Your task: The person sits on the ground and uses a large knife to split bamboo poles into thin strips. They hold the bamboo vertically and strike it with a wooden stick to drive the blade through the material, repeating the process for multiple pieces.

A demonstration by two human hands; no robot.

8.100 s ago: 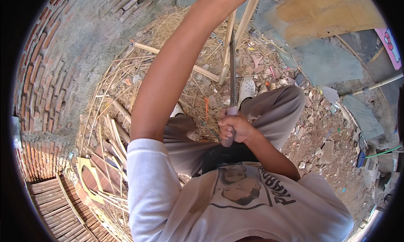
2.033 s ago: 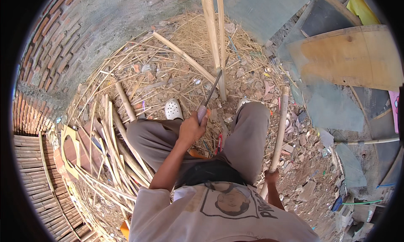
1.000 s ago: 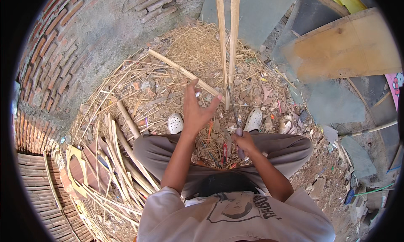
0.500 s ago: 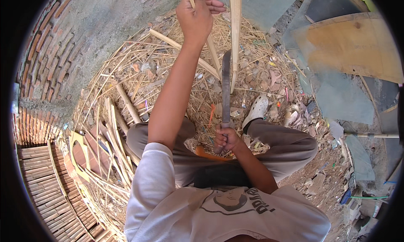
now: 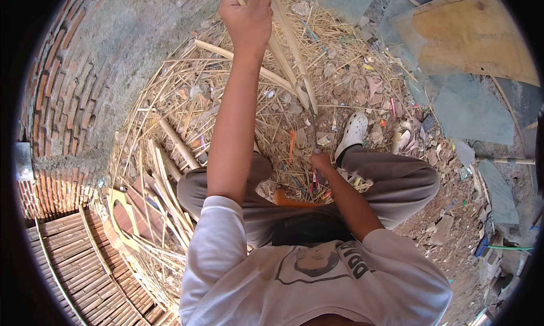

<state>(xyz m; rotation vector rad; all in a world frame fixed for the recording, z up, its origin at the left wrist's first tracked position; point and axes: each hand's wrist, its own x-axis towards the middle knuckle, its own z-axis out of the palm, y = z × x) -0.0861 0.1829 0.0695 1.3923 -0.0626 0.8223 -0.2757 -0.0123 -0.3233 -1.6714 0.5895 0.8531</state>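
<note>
My left hand (image 5: 247,20), arm stretched far forward, is closed round a long pale split bamboo strip (image 5: 281,60). A second pale strip (image 5: 292,34) rises just right of that hand; whether the fingers touch it I cannot tell. Both strips slant down and come close together at their lower ends near the ground. My right hand (image 5: 322,163), between my bent knees, grips the handle of a machete. The dark machete blade (image 5: 313,125) points away from me, seen nearly edge-on, with its far part at the strips' lower ends.
Another bamboo pole (image 5: 215,49) lies behind the strips on straw-littered rubble. More split bamboo pieces (image 5: 164,181) lie by my left knee. A brick wall (image 5: 62,82) stands at left above a bamboo slat platform (image 5: 79,263). Flat sheets (image 5: 470,34) lie at right, beyond my white clog (image 5: 355,129).
The machete has turned from broadside to nearly edge-on and its tip now meets the strips' lower ends. The right-hand strip has tilted leftward toward my left hand.
</note>
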